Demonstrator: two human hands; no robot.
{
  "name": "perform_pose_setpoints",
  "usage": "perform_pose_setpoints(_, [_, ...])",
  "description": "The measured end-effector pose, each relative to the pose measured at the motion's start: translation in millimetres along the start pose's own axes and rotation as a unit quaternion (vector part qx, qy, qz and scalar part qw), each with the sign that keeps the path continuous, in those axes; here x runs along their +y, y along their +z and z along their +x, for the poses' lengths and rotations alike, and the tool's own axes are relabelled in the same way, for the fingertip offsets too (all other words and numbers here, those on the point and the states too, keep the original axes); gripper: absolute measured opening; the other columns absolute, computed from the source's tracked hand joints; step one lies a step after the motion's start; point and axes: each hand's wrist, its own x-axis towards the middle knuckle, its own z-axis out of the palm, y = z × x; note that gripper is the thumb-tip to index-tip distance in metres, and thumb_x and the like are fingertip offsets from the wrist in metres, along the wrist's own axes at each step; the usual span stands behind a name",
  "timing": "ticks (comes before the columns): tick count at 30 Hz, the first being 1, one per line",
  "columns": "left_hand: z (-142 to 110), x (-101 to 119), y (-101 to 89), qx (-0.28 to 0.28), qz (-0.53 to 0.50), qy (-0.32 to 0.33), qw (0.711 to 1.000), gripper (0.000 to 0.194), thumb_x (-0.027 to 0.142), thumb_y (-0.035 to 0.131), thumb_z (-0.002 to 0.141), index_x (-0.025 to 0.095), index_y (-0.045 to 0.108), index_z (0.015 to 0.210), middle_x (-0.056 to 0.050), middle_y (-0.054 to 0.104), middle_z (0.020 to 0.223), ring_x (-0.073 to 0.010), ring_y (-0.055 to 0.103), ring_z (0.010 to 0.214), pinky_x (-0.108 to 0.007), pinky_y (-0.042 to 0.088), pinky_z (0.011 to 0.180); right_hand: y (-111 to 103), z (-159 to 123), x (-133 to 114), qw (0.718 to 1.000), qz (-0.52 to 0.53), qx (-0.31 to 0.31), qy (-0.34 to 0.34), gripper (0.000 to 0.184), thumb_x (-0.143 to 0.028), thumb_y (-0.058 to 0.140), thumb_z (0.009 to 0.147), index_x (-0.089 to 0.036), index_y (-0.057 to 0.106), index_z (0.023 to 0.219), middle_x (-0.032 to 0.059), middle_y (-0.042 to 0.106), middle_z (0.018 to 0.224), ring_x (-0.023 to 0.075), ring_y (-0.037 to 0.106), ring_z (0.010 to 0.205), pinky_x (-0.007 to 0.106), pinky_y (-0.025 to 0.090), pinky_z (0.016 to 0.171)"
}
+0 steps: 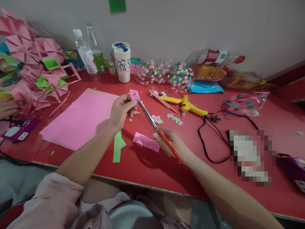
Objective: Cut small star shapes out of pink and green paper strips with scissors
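Spotted two upright bottles [87, 58] and one cup [124, 68] along the back edge of the desk [143, 173], plus one glue gun [194, 108], two purple power strips [20, 129], and just one pair of scissors [164, 140].

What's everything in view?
table: 1, red, throughout
sheets: stack, pink, left
strips: several, mixed, centre
stars: many, mixed, centre
star bags: several, mixed, back, right
tumbler: 1, white, back
bottles: several, clear, back
packets: 2, orange, blue, back
glue gun: 1, yellow, centre
papercraft: heap, pink, left
devices: 2, purple, sides
cables: several, black, sides
blurred item: 1, right
note: 1, green, wall
other person's hand: 1, left
scissors: 1, red-handled, centre
hands: 2, bare, centre
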Motion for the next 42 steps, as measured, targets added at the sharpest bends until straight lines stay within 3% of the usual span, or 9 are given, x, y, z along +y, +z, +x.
perform_pose_setpoints(11, [-4.9,-2.0,1.4,0.002,-0.006,0.038,0.999,0.016,0.021,0.059,0.078,0.019,0.055,0.062,0.006,0.053,0.051,-0.0031,0.045,0.038,-0.016,0.036,0.037,-0.3,1.0,4.9,0.996,0.073,-0.051,0.018,0.047,-0.064,0.055,0.078,-0.021,0.041,0.065,-0.0080,0.037,0.044,0.0065,0.034,0.033,0.022,0.030,0.036])
perform_pose_setpoints(20, [-8.5,-8.4,2.7,-0.015,-0.009,0.070,0.997,0.013,0.025,0.061,0.080,0.019,0.058,0.069,0.007,0.053,0.053,-0.0029,0.046,0.039,-0.015,0.036,0.037,0.0,0.1,8.0,0.994,0.073,-0.076,0.006,0.046,-0.063,0.050,0.082,-0.021,0.041,0.066,-0.0079,0.039,0.043,0.0071,0.038,0.033,0.022,0.035,0.039])
perform_pose_setpoints(30, [-12.7,-16.5,9.0,-0.013,-0.004,0.075,0.997,0.018,0.034,0.063,0.082,0.020,0.057,0.072,0.007,0.052,0.050,-0.0034,0.045,0.040,-0.016,0.035,0.038,10.3,-1.7,5.4,0.991,0.116,-0.054,0.032,0.045,-0.060,0.054,0.082,-0.022,0.040,0.064,-0.0078,0.040,0.042,0.0072,0.039,0.032,0.021,0.034,0.035])
perform_pose_setpoints(42, [-14.8,-17.4,14.9,-0.007,-0.024,0.050,0.998,0.021,0.034,0.064,0.081,0.019,0.057,0.069,0.007,0.053,0.050,-0.0032,0.046,0.040,-0.016,0.035,0.038,18.7,-7.9,2.7,0.991,0.131,-0.021,0.020,0.054,-0.073,0.050,0.077,-0.022,0.037,0.065,-0.0088,0.038,0.044,0.0055,0.035,0.030,0.020,0.029,0.030])
